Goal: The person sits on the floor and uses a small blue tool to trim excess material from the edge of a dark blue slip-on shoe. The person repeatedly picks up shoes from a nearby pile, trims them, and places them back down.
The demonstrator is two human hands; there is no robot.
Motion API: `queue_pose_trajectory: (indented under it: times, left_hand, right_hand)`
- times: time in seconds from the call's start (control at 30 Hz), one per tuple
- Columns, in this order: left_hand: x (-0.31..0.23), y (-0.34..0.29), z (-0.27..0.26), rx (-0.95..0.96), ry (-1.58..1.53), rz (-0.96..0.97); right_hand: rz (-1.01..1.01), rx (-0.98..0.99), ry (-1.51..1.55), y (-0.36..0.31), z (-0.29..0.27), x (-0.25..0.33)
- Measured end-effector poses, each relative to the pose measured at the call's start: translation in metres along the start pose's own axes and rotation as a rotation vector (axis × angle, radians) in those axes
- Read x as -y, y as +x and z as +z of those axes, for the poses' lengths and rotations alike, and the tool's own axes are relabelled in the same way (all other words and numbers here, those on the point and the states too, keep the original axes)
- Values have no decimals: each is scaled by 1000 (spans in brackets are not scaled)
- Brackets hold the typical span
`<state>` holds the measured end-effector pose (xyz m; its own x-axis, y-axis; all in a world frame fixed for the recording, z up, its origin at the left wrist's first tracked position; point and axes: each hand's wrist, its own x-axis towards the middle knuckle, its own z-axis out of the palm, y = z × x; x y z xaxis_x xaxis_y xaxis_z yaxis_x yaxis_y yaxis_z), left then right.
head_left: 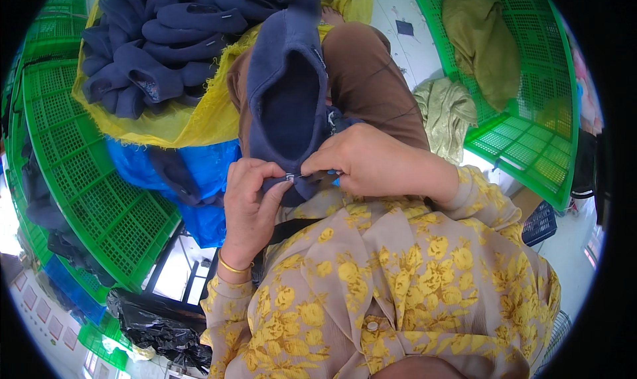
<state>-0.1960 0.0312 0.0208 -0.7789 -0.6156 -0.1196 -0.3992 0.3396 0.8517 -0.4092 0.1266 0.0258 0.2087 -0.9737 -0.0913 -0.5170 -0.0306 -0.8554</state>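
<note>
Head view: two hands meet at the near end of a navy slipper (257, 110)

Both forearms come in from the lower edge in floral sleeves (431, 256). The left hand (247, 196) stands upright from a wrist with a gold-coloured bangle (233, 266), its thumb and forefinger pinching dark fabric (302, 192) that bears a small whitish mark. The right hand (365, 161) reaches in from the right, back of the hand uppermost, fingers bent and drawn together, their tips just beside the left hand's. A bit of blue shows beneath them; whether they grip anything cannot be told.

At upper left, a yellow sack (159, 135) holds a heap of navy slippers (189, 24). Below it, a blue plastic bag (202, 225) has a dark piece lying on it. A tall green basket (93, 180) stands at far left, with a black plastic bag (159, 326) below it. On the right, another green basket (451, 20) holds an olive cloth (481, 44); a pale green cloth (446, 110) lies next to it.

The slipper lies lengthwise between the brown-clad knees (371, 74), opening upward, just beyond the fingertips. Whether the pinched fabric is part of it cannot be told.
</note>
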Motion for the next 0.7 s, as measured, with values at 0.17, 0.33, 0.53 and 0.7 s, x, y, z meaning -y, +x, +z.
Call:
queue_pose_trajectory:
  times: [0.17, 0.33, 0.53, 0.7]
  left_hand:
    - [4, 1, -1, 10, -17, 11]
    - [6, -1, 1, -6, -95, -28]
    - [5, 1, 2, -12, -123, -45]
    - [3, 3, -2, 29, -118, -48]
  right_hand:
    - [36, -47, 115, -1, 6, -4]
    - [121, -31, 175, -4, 16, -9]
    - [143, -61, 195, -6, 16, -5]
    - [96, -102, 199, -7, 16, -5]
